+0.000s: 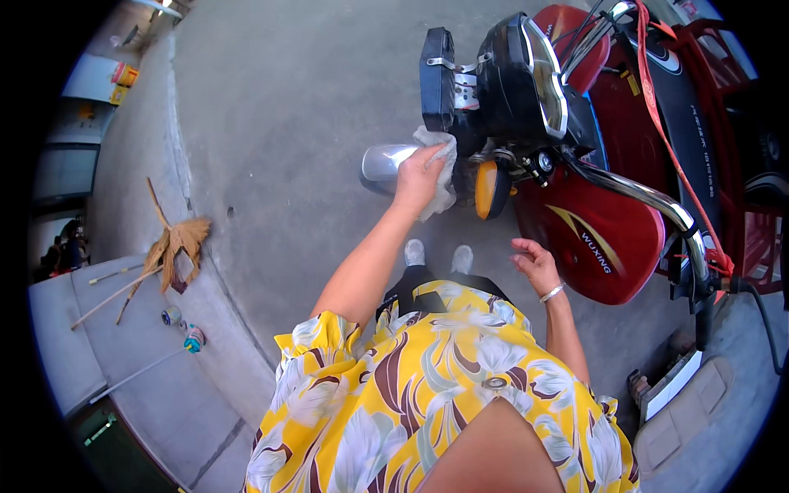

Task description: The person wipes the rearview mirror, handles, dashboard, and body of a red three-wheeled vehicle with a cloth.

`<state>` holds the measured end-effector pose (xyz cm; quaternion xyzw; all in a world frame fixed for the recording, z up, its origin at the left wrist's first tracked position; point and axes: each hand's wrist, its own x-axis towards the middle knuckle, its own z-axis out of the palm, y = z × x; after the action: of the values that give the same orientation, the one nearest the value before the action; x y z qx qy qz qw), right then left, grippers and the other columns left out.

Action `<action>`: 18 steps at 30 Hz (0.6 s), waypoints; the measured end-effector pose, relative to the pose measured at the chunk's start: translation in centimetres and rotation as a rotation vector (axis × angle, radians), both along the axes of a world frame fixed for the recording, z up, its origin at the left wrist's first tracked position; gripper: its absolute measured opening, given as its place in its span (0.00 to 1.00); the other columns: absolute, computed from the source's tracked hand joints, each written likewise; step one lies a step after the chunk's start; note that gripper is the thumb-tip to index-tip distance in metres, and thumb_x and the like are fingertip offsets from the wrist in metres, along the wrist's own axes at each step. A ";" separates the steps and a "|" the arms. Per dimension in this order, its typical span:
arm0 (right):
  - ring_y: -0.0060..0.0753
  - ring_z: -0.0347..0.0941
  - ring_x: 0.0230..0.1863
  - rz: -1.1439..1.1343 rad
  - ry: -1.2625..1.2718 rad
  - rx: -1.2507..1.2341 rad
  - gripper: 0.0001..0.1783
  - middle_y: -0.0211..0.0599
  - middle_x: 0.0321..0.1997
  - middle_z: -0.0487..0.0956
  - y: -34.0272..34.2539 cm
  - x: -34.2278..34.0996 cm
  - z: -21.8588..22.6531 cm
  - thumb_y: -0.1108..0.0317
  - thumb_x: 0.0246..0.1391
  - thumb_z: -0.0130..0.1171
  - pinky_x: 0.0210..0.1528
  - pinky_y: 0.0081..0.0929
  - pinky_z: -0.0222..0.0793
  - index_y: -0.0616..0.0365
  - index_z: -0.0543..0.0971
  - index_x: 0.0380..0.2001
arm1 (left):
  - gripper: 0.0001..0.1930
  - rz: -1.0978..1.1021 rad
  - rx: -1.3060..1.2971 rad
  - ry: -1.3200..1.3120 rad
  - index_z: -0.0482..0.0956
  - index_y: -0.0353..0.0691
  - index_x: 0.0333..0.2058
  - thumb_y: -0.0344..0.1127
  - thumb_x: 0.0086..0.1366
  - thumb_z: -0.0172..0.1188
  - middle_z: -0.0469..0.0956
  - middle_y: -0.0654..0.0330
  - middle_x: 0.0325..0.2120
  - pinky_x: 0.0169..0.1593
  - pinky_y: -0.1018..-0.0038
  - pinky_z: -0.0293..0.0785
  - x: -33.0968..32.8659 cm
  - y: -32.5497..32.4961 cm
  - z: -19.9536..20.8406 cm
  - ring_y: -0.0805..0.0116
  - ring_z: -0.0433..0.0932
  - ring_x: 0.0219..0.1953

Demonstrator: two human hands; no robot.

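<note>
My left hand (417,178) grips a crumpled whitish cloth (445,186). The cloth lies against the shiny front mudguard (386,163) of a red three-wheeled motorcycle, at the end nearest the fork. My right hand (536,266) hangs free with loosely bent fingers, beside the red side panel (604,238) and apart from it; a bracelet circles that wrist. An orange turn signal (489,191) sticks out between my hands. Above the mudguard are the black headlight housing (514,78) and a black box-shaped part (437,78) on a metal bracket.
Chrome handlebars (633,189) with a red cord (662,140) reach toward my right. Two light shoes stand on the grey concrete floor (288,107). A straw broom (177,242) and poles lie along the raised ledge (197,394) at left. A cushion-like pad (686,411) sits at lower right.
</note>
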<state>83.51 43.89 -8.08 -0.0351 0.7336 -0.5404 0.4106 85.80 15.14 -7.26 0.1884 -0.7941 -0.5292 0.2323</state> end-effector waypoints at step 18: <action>0.22 0.71 0.35 -0.320 -0.075 -0.522 0.17 0.34 0.38 0.75 -12.7 -0.7 10.3 0.66 0.53 0.51 0.39 0.21 0.67 0.65 0.69 0.43 | 0.31 -0.563 0.742 0.071 0.45 0.33 0.58 0.42 0.63 0.45 0.58 0.52 0.54 0.56 0.72 0.56 -1.1 1.0 9.4 0.63 0.60 0.55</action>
<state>82.83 31.20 2.21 -0.0034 0.5506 -0.7692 0.3244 84.66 16.19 2.18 0.0179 -0.5631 -0.8258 0.0236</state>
